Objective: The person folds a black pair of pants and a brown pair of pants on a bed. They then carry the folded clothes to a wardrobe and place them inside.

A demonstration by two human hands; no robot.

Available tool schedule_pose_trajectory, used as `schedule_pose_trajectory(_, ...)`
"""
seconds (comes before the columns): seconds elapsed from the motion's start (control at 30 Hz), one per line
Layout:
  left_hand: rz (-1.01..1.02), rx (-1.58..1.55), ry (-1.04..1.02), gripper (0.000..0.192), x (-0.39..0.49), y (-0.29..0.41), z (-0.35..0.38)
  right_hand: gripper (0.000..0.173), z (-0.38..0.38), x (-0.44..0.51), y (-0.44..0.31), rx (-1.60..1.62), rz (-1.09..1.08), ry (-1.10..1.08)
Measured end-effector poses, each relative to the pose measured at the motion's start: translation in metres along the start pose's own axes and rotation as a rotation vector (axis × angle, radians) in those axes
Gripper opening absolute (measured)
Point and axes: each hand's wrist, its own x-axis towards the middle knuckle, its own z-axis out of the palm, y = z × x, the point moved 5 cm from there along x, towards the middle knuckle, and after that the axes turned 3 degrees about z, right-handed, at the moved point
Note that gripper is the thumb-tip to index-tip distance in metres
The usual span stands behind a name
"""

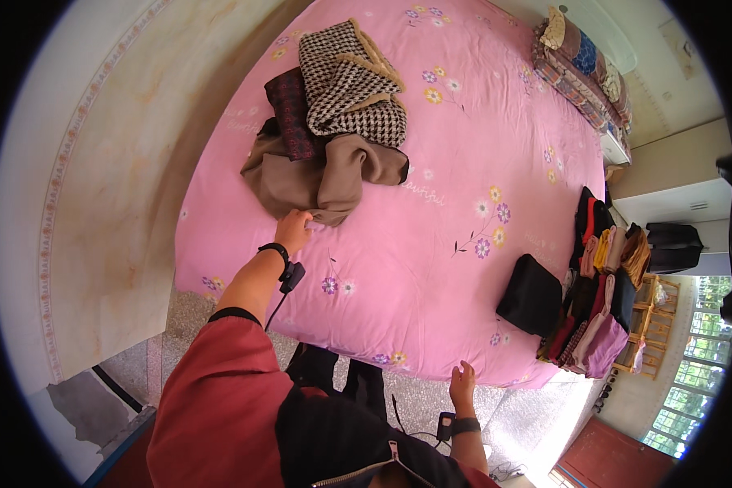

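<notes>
My left hand [294, 230] grips the lower edge of a brown garment [287, 183], which lies crumpled on the pink flowered bedspread [415, 256]. Partly over the brown cloth are a dark red patterned cloth [290, 113] and a black-and-white houndstooth garment [348, 91] with tan fleecy trim. My right hand [463, 381] hangs at the near edge of the bed, fingers apart and holding nothing. A folded black cloth [529, 296] lies on the right part of the bed, beside stacks of folded clothes [598, 305] in many colours.
Folded quilts [579, 73] are piled at the far right end. A marbled wall [110, 183] runs along the left. To the right stand a wooden rack [649, 329], a hanging black garment [674, 247] and a barred window [695, 366]. A dark cable [274, 311] hangs from the left wrist device.
</notes>
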Motion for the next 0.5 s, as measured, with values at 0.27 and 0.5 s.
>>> schedule_pose_trajectory(0.27, 0.213, -0.244, 0.444, 0.021, 0.076, 0.054, -0.161, 0.031, -0.011, 0.000, -0.036, -0.006, -0.151, 0.094)
schedule_pose_trajectory(0.5, 0.753, -0.690, 0.457, 0.040, 0.055, 0.247, -0.447, 0.027, -0.039, 0.006, -0.071, 0.159, -0.062, 0.107)
